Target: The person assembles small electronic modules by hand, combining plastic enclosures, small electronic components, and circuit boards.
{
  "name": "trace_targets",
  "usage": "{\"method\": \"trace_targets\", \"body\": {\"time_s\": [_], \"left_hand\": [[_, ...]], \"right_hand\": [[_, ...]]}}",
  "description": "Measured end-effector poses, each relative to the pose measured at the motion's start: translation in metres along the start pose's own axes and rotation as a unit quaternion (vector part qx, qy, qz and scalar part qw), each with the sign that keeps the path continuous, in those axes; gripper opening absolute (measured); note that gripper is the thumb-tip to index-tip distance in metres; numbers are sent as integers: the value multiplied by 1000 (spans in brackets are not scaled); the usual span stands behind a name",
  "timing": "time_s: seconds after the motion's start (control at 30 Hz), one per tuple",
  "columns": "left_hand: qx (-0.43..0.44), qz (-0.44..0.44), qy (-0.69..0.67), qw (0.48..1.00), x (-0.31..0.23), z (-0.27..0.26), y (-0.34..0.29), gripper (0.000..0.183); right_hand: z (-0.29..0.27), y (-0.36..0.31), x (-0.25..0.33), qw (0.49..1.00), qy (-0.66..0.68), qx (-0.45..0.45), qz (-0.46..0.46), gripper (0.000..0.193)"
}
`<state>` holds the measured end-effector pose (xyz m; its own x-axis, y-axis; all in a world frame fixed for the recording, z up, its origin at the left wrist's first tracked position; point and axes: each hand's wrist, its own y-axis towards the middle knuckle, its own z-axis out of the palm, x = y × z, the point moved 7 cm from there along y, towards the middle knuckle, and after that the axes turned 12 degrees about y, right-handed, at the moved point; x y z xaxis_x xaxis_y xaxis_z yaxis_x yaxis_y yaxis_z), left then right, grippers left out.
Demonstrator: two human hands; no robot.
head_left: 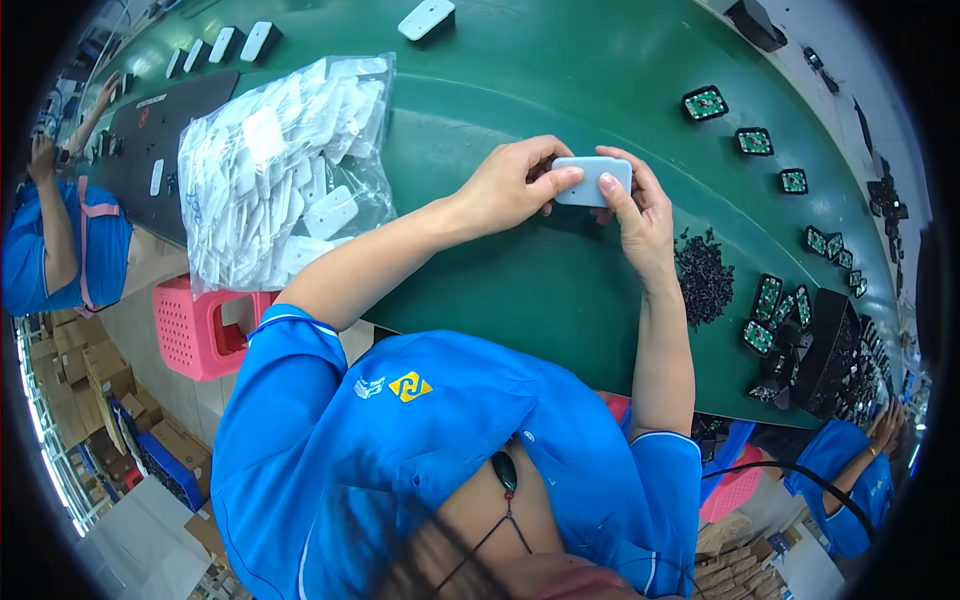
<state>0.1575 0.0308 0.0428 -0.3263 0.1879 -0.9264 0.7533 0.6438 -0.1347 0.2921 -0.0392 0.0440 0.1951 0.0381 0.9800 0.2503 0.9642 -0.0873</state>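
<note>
Both hands grip a small light-grey, rounded rectangular plastic case (594, 186) over the green table. My left hand (520, 182) pinches its left end, thumb on top and fingers curled beneath. My right hand (640, 205) closes on its right end, the thumb pressing the upper face. What lies under the case is hidden by the fingers. To the left is a clear plastic bag (290, 160) full of flat white covers. Close to my right wrist lies a heap of small black parts (704, 276).
Green circuit boards in black housings (705, 103) stand spaced along the right side, with more piled near a black bin (828, 345). Finished-looking white-topped cases (427, 20) stand at the far edge. A pink stool (190, 330) is at lower left. Co-workers sit at both sides.
</note>
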Motion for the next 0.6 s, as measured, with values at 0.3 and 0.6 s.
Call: {"method": "trace_targets", "body": {"time_s": [0.3,0.6], "left_hand": [[32,-10,-143,989,-8,17,12,32],[1,-27,-138,990,-10,16,-2,26]], "right_hand": [[-10,2,3,996,55,-50,-41,52],[-3,-10,2,997,29,-56,-51,51]]}}
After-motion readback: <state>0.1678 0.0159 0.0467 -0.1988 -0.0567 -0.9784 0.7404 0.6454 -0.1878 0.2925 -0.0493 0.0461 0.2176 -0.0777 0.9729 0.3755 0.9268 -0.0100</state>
